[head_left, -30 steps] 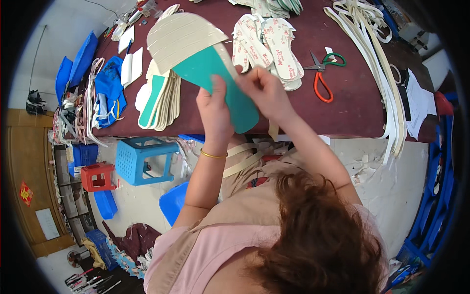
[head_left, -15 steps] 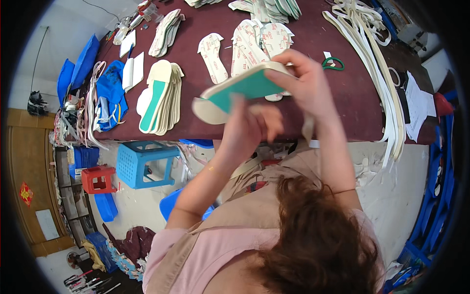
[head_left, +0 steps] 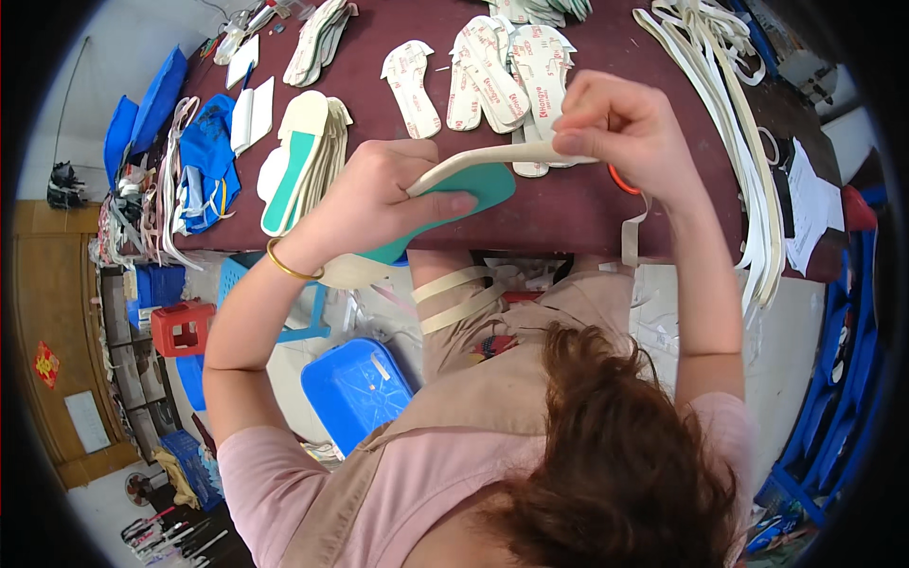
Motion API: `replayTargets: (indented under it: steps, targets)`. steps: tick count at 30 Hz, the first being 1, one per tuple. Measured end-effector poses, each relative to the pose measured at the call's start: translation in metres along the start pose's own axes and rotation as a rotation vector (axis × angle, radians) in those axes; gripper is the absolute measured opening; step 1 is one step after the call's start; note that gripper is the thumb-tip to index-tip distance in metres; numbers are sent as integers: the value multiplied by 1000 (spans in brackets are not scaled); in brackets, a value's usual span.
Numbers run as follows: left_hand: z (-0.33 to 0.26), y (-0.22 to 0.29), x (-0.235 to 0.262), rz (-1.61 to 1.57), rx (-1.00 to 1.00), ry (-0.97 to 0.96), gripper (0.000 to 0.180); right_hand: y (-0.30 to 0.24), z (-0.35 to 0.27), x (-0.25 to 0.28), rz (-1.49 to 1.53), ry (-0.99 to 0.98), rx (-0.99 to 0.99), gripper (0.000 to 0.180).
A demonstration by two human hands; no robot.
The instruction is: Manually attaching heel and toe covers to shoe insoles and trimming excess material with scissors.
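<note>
My left hand [head_left: 371, 197] is closed around an insole [head_left: 485, 187] with a teal-green panel, thumb flat on the green face. A narrow cream strip [head_left: 530, 151] runs along the insole's upper edge and stretches off to the right. Its far part is pinched in my right hand [head_left: 632, 133], and a loose tail [head_left: 631, 237] dangles below. Both hands are above the table's near edge. To the left lies a fanned stack of cream-and-green insoles [head_left: 308, 156]. White printed insole pieces [head_left: 492, 80] lie beyond the hands.
Long white strips [head_left: 720, 142] hang over the right side of the maroon table [head_left: 379, 104]. An orange-red loop [head_left: 623, 181] shows beside my right wrist. Blue cloth [head_left: 208, 156] and an open notebook [head_left: 252, 115] lie at left. Below are a blue basin [head_left: 355, 393] and a red stool [head_left: 183, 328].
My right hand has gone from gripping the insole to pulling the strip out rightward. My left hand has moved left and taken hold of the insole, which has swung lower on the left.
</note>
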State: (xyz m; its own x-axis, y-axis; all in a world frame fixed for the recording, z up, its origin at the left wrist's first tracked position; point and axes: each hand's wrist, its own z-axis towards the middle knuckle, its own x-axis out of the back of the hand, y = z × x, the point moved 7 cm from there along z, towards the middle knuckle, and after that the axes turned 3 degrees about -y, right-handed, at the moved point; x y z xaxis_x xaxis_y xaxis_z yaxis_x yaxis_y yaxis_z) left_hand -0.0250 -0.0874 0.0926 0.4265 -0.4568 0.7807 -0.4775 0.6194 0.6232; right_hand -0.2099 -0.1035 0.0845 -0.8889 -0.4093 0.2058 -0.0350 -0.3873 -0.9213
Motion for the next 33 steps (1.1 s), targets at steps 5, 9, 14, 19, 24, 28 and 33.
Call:
replayTargets:
  steps: [5, 9, 14, 19, 24, 28, 33]
  targets:
    - [-7, 0, -3, -76, 16, 239, 19, 32, -15, -30, 473, 185, 20, 6]
    - [-24, -10, -20, -276, 32, 506, 18, 47, -17, -66, 710, 280, -23, 13]
    - [-32, -27, -34, -751, 192, 884, 25, 60, -15, -100, 887, 245, -81, 15]
    - [-12, -35, -42, -1136, 277, 964, 29, 57, 2, -90, 582, 169, -229, 19]
    - [-22, -46, -32, -991, 350, 788, 38, 75, -34, -112, 440, -11, -366, 22]
    - [-15, -70, -39, -1008, 405, 731, 48, 56, -18, -110, -211, 30, -99, 27]
    - [1, -32, -71, -1563, 54, 565, 76, 48, 6, -84, 492, 198, -133, 20]
